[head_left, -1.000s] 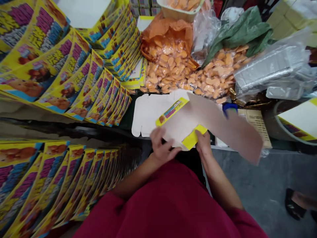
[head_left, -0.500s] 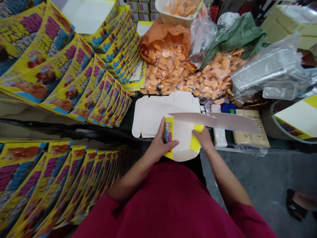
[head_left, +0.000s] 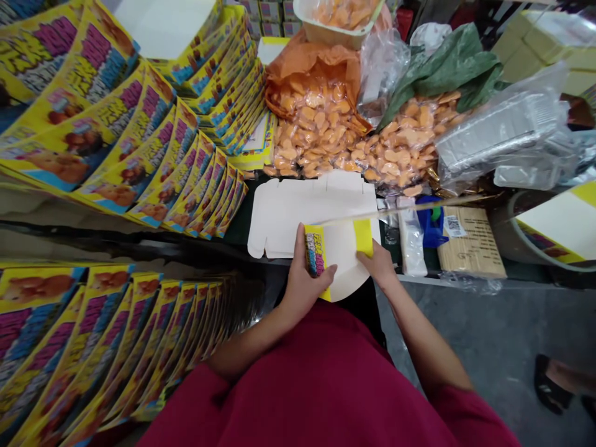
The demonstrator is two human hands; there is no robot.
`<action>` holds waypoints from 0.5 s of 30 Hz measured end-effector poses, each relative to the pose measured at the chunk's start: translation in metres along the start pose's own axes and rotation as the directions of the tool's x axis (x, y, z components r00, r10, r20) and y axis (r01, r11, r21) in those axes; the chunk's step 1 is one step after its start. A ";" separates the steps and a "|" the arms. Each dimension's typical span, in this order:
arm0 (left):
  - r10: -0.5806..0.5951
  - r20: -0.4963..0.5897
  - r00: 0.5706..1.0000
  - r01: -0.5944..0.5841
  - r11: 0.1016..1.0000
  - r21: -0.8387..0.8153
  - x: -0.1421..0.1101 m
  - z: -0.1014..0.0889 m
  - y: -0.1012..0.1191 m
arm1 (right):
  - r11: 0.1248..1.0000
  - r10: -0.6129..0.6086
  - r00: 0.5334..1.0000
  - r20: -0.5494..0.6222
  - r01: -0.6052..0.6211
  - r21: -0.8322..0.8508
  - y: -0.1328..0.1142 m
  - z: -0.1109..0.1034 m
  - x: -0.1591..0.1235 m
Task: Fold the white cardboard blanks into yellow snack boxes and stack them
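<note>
In front of my body I hold a partly folded cardboard box (head_left: 343, 257), white inside, with yellow printed side walls turned up. My left hand (head_left: 302, 282) grips its left wall, thumb lying on the inner side and fingers outside. My right hand (head_left: 378, 266) pinches the yellow right wall near its lower end. A long panel of the box stands almost edge-on to me, stretching away to the right. Just beyond lies a flat white box blank (head_left: 298, 208) on the dark table, partly hidden by the box.
Stacks of printed yellow boxes (head_left: 153, 161) rise at left, with more boxes (head_left: 97, 335) below. Behind the blank lie clear-wrapped orange pieces (head_left: 321, 133). To the right are a blue tape dispenser (head_left: 431, 223), a beige paper-wrapped bundle (head_left: 470, 242) and a grey bin (head_left: 507, 223).
The long panel has swung from a broad face to nearly edge-on. Both walls now stand more upright, and my right hand has shifted slightly left and down.
</note>
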State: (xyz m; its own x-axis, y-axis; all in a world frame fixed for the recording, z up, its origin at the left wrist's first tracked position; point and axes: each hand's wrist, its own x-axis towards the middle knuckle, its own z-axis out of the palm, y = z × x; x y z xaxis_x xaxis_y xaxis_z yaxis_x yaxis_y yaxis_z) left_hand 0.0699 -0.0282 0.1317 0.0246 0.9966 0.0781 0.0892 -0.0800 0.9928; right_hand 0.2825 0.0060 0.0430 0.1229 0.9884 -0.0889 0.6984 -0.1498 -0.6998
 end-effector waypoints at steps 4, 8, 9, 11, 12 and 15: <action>0.023 0.014 1.000 -0.024 0.998 0.057 -0.007 0.001 -0.004 | 0.999 0.022 1.000 0.003 -0.021 -0.043 -0.001 0.007 0.008; -0.026 -0.074 0.997 0.023 0.999 -0.039 0.005 -0.011 -0.021 | 0.994 0.006 0.999 0.048 -0.011 0.110 -0.009 0.000 0.008; -0.057 -0.108 0.992 0.047 0.995 -0.087 0.010 -0.016 -0.027 | 0.979 -0.013 0.998 0.054 0.001 0.204 -0.011 -0.003 0.006; -0.151 -0.161 0.975 0.117 0.973 -0.200 0.020 -0.025 -0.037 | 0.934 -0.063 0.998 -0.018 0.065 0.351 -0.013 -0.006 -0.001; -0.204 -0.177 0.963 0.155 0.954 -0.255 0.024 -0.029 -0.042 | 0.924 -0.096 0.991 -0.094 0.124 0.360 -0.013 -0.006 -0.006; -0.272 -0.187 0.944 0.209 0.930 -0.302 0.034 -0.032 -0.056 | 0.931 -0.306 0.924 -0.231 0.341 0.130 -0.010 0.002 -0.024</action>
State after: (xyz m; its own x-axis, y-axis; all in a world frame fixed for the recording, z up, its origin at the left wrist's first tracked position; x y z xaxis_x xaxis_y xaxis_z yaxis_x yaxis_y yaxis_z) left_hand 0.0340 0.0103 0.0816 -0.1871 0.9657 -0.1798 -0.2124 0.1389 0.9673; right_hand 0.2711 -0.0160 0.0504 0.0627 0.9533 0.2955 0.6007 0.2004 -0.7739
